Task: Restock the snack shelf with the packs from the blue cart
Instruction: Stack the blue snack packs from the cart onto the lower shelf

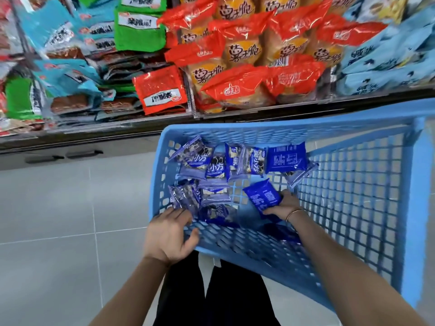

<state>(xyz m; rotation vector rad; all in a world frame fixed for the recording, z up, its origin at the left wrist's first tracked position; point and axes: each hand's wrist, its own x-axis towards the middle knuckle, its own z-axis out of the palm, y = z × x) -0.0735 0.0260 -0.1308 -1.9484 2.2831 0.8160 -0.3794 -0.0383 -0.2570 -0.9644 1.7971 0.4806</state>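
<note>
1. Snack shelf stood just beyond the cart. Judgement: lift packs clear over the far wall, don't drag them.
2. Blue cart held loose packs on its mesh floor.
3. Right hand gripped one blue pack, which stuck out forward-left of the palm.
4. Left hand was relaxed and empty, with its fingertips at the left cluster.

Blue cart, mesh bottom: small blue packs scattered. Shelf behind: red-orange, green, teal snack bags piled.
</note>
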